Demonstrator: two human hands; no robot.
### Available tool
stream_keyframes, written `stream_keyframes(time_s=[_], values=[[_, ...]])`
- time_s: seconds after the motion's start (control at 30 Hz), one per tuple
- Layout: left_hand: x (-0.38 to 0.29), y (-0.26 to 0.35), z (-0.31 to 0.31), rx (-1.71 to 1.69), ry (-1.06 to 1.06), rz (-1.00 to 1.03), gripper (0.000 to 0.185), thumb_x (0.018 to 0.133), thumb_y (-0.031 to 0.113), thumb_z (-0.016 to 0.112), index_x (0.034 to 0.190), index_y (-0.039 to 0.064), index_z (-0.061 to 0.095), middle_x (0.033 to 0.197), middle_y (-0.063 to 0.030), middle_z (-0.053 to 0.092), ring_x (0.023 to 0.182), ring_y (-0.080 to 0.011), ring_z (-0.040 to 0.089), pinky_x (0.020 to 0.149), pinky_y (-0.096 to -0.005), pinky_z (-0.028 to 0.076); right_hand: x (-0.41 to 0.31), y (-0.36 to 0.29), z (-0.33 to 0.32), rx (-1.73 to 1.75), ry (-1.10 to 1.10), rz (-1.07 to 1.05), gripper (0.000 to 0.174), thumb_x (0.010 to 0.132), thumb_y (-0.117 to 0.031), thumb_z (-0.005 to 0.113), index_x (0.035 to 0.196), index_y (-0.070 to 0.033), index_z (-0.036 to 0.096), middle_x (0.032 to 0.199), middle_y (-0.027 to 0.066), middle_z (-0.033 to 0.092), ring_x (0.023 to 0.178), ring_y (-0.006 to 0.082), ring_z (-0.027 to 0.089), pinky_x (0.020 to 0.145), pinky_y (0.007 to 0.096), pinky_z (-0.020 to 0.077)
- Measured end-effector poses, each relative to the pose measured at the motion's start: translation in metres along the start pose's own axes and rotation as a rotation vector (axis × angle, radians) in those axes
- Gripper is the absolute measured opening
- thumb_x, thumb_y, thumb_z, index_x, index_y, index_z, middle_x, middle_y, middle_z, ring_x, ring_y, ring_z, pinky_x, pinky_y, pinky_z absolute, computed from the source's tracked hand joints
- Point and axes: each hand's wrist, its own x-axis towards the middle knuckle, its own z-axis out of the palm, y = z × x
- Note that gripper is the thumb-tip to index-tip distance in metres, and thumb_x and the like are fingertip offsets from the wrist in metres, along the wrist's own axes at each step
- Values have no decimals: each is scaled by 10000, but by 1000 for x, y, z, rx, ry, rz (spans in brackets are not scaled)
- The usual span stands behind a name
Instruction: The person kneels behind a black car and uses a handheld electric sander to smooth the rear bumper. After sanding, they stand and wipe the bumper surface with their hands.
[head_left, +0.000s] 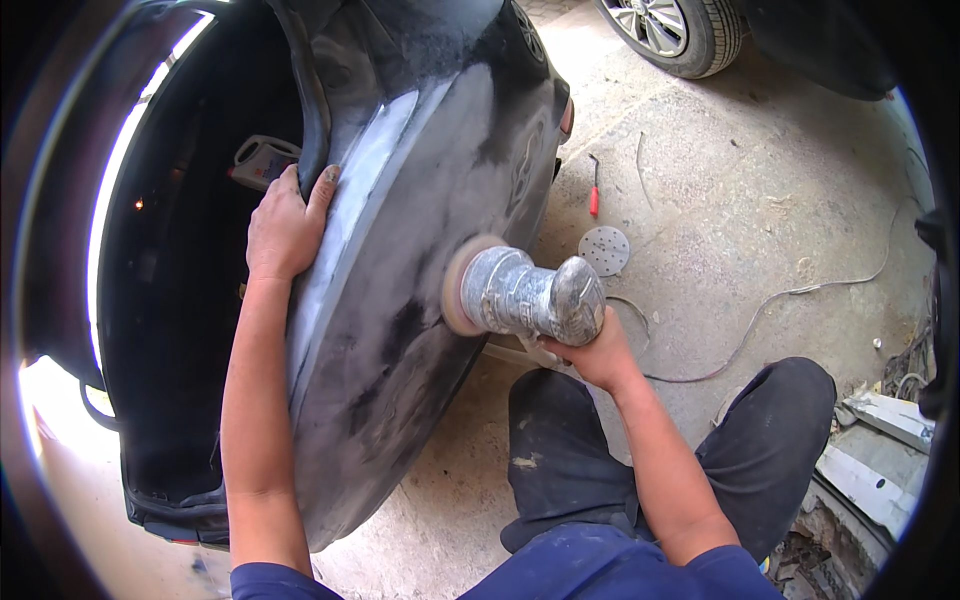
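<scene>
A dusty electric orbital sander (517, 292) is gripped in my right hand (596, 349) by its rear body, and its round pad is against a car's bumper (420, 247). Pale sanded patches and darker areas cover the bumper. My left hand (289, 225) rests on the upper edge of the bumper beside the black rubber seal (309, 97) of the open trunk. Its thumb lies on the edge and the other fingers reach inward, partly hidden. Inside the trunk, close to that hand, lies a pale plastic jug (262, 161).
On the concrete floor lie a red-handled hook tool (595, 191), a perforated sanding disc (604, 251) and a long cable (765, 304). Another car's wheel (675, 34) stands at the top. White metal parts (874, 469) and debris lie at the lower right.
</scene>
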Motion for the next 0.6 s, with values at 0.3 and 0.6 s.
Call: stream_keyframes(time_s=[0.3,0.6], values=[[-2,2,-1,18,14,0,836,1104,749,487,1437,9,689,1357,-249,752,1279,-417,723,1093,-530,556,-1,6,1,-38,30,-8,395,801,-219,995,1122,-31,860,1077,167,866,1043,282,846,919,413,635],[-3,3,-2,0,14,-6,847,1101,760,484,1431,7,692,1348,-246,755,1263,-413,731,1084,-530,563,-8,-4,10,-117,-20,-58,470,817,-184,1004,1219,-31,814,1157,119,849,1077,240,806,984,409,616]])
